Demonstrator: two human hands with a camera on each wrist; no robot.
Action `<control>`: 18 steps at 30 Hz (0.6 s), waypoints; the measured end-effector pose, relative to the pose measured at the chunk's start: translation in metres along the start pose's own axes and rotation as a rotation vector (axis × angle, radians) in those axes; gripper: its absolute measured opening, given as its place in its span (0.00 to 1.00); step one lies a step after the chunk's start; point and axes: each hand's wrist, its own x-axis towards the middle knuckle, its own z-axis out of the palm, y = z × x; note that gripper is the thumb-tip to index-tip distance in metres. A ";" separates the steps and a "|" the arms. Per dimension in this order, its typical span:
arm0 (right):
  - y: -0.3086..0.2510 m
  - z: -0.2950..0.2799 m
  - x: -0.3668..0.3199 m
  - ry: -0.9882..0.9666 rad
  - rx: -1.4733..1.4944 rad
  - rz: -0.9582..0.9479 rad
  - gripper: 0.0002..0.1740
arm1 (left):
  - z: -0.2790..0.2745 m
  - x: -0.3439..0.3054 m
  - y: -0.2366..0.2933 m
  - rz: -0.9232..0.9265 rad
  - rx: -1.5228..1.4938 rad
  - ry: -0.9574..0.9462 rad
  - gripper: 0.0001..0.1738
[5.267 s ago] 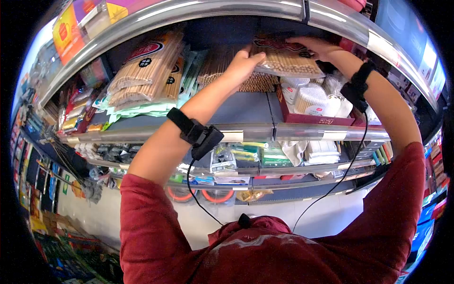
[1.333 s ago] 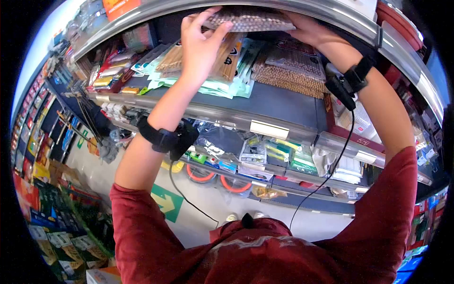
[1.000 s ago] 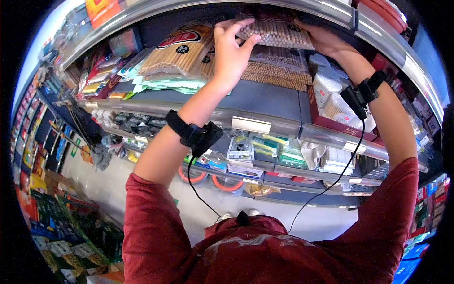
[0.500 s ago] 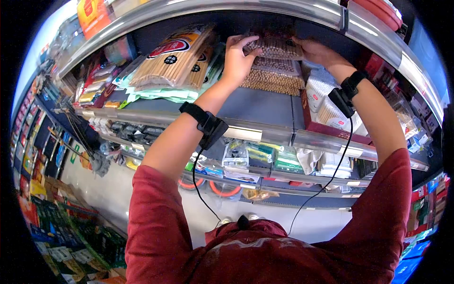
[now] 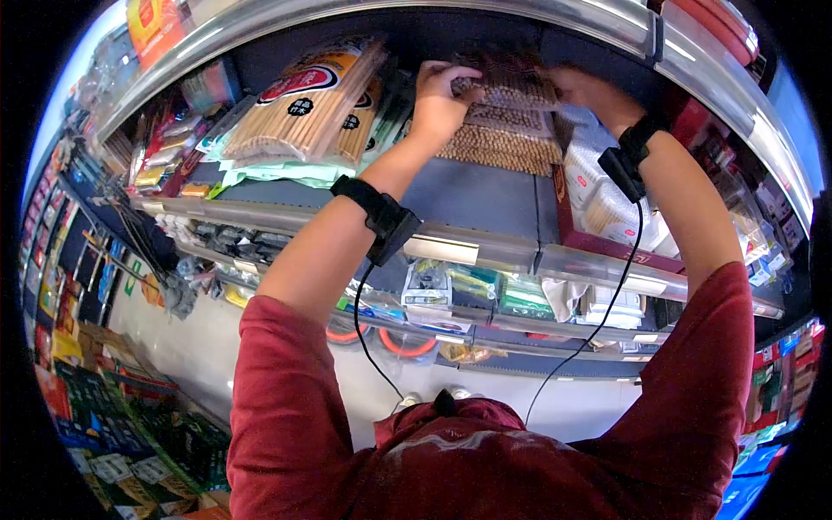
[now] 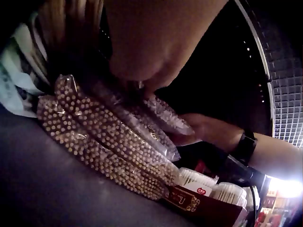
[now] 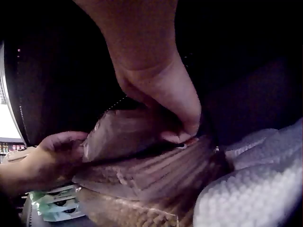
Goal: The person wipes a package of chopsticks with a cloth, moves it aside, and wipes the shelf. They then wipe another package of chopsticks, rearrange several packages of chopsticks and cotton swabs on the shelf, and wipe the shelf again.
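Observation:
A clear pack of bamboo chopsticks (image 5: 513, 90) lies between both hands over a stack of similar packs (image 5: 501, 146) on the shelf. My left hand (image 5: 439, 102) grips its left end, thumb at the front. At its right end is my right hand (image 5: 596, 95), blurred in the head view. The right wrist view shows the right hand (image 7: 165, 90) with its fingertips pinching the edge of the pack (image 7: 120, 135), and the left hand (image 7: 59, 151) at the other end. In the left wrist view, the pack (image 6: 163, 116) lies close over the stack (image 6: 104, 127).
Larger chopstick packs (image 5: 299, 113) lie to the left on pale green packages. A dark red box (image 5: 620, 244) of white-wrapped tubs (image 5: 611, 208) stands right of the stack. The upper shelf edge (image 5: 390, 19) runs above the hands; a lower shelf edge (image 5: 442, 247) runs in front.
Since about a second ago, both hands have brought the chopstick pack down and back, lower over the stack. Earlier still, it was farther left, above the larger packs.

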 end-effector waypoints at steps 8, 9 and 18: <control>-0.003 0.006 -0.014 0.223 -0.992 -0.021 0.31 | 0.000 -0.002 -0.008 -0.049 0.129 -0.069 0.21; -0.003 0.013 -0.019 0.222 -0.993 -0.020 0.31 | 0.000 -0.002 -0.009 -0.091 0.144 -0.090 0.24; 0.026 0.037 -0.024 0.286 -1.174 -0.540 0.36 | -0.005 -0.013 -0.028 -0.376 0.119 -0.469 0.34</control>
